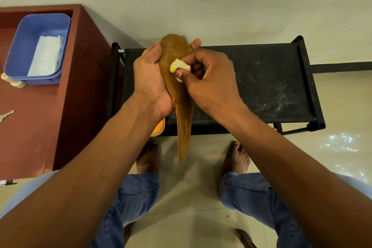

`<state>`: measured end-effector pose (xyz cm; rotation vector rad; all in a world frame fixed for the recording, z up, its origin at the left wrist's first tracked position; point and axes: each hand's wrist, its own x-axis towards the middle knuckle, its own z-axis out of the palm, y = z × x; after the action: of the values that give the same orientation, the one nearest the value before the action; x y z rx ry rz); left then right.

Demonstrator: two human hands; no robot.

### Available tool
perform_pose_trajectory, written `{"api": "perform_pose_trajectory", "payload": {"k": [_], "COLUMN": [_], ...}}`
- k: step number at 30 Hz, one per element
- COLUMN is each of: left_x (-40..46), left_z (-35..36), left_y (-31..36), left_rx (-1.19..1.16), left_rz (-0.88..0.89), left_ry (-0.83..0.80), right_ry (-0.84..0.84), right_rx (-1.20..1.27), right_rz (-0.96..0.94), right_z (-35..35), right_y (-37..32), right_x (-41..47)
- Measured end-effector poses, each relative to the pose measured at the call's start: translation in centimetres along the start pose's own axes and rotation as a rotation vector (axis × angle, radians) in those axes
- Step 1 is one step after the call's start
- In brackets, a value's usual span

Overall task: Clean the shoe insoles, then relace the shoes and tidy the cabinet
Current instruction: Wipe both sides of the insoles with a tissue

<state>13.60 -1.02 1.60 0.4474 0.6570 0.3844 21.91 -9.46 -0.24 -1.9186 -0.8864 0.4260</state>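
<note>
Denim-clad knees (138, 189) frame scene: left hand (150, 78) wrapped round tan insole (182, 94), steadying it over black shoe rack (261, 78); right hand (209, 78) pinches yellow-white sponge (179, 67) against forepart, apparently scrubbing; blue tub (38, 46) waits on red cabinet (80, 78)

Just one head-mounted wide-angle view here — it looks steeply down, close over the hands (181, 78). Bare feet (237, 157) show straight below — no second view.

my bare feet (237, 157) stand on the pale tiled floor (193, 197). on the red cabinet top (36, 106) sit a blue tub (18, 50) and a key (7, 117). the black rack (261, 78) stands beside it.
</note>
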Motion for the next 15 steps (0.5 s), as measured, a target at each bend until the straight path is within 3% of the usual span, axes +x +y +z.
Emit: {"api": "perform_pose_trajectory", "payload": {"k": [5, 15], "left_x": [-1.0, -0.6], "left_z": [1.1, 0.7], "left_y": [-1.1, -0.3], "left_rx": [0.144, 0.077], "left_rz": [-0.032, -0.005], "left_ry": [0.038, 0.068], "right_ry": [0.186, -0.144], "right_rx": [-0.218, 0.142], "right_rz": [0.044, 0.072], "right_z": [-1.5, -1.7], "right_y": [0.3, -0.4], "right_x": [0.7, 0.9]}}
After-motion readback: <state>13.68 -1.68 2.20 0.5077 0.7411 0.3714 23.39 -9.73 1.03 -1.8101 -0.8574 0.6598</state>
